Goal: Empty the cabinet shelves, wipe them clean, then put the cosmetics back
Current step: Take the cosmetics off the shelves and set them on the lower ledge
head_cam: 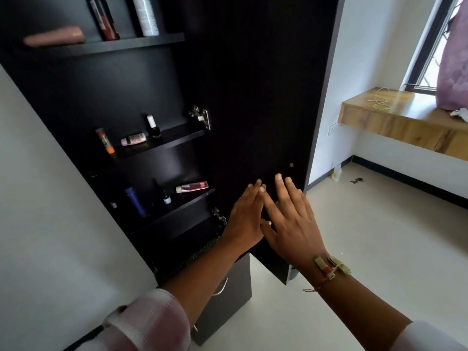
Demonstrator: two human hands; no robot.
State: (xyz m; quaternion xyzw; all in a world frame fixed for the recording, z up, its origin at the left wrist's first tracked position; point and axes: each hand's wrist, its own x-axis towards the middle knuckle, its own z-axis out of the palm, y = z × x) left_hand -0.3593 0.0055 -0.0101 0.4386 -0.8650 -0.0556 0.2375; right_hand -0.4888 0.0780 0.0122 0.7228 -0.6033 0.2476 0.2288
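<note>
A person is standing before a tall black wooden cabinet (pixel 101 84), looking down along both forearms. The left hand (pixel 245 216) and the right hand (pixel 291 224) are lying flat, side by side, against the inner face of the open black cabinet door (pixel 253 97); the fingers (pixel 283 188) of both are stretched out, slightly spread and clamped on nothing.

The cosmetics are sitting on the shelves to the left of the hands. On the top shelf (pixel 114 45) a pink tube (pixel 54 36) is lying beside upright bottles. On the middle shelf (pixel 162 143) an orange-capped stick (pixel 105 141), a lying pink tube (pixel 133 139) and a white-capped black nail polish bottle (pixel 153 126) are resting. On the lower shelf (pixel 177 206) a blue cylinder (pixel 135 201) is standing near a pink tube with a pale green cap (pixel 192 186).

Judging by the filled shelves (no cloth is showing anywhere), the emptying step seems not yet begun, with the door being held open. The next move is probably calling for a hand to leave the door and reach leftward to a shelf, pinching the small, easily toppled bottles one at a time.
</note>
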